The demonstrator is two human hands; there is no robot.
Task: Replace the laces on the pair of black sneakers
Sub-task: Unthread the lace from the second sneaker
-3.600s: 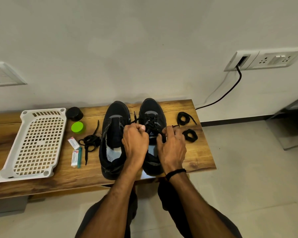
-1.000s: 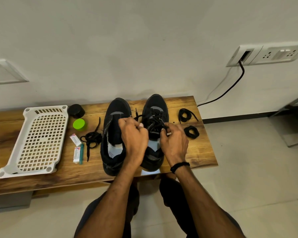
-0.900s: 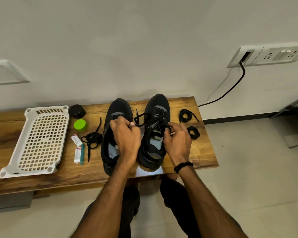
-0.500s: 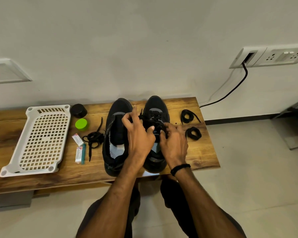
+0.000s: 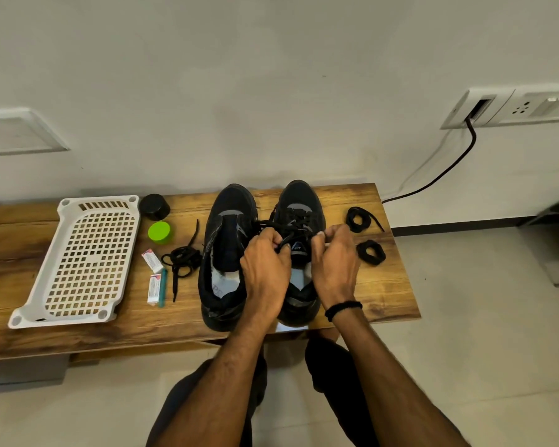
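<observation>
Since half a second ago our hands have drawn apart. Our left hand point(image 5: 265, 269) and right hand point(image 5: 333, 262) each pinch the lace point(image 5: 291, 235) over the right sneaker point(image 5: 299, 201). Left of them sits the unlaced sneaker point(image 5: 226, 227); two coiled laces point(image 5: 370, 251) lie right.

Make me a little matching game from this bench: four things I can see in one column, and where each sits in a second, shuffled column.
Things:
1. white basket
2. green lid
3. loose lace tangle
4. two coiled laces

Places:
A. right of the right sneaker
B. far left of the bench
C. just left of the left sneaker
D. between the basket and the tangle, near a black lid

Pairs: 1-B, 2-D, 3-C, 4-A
</observation>
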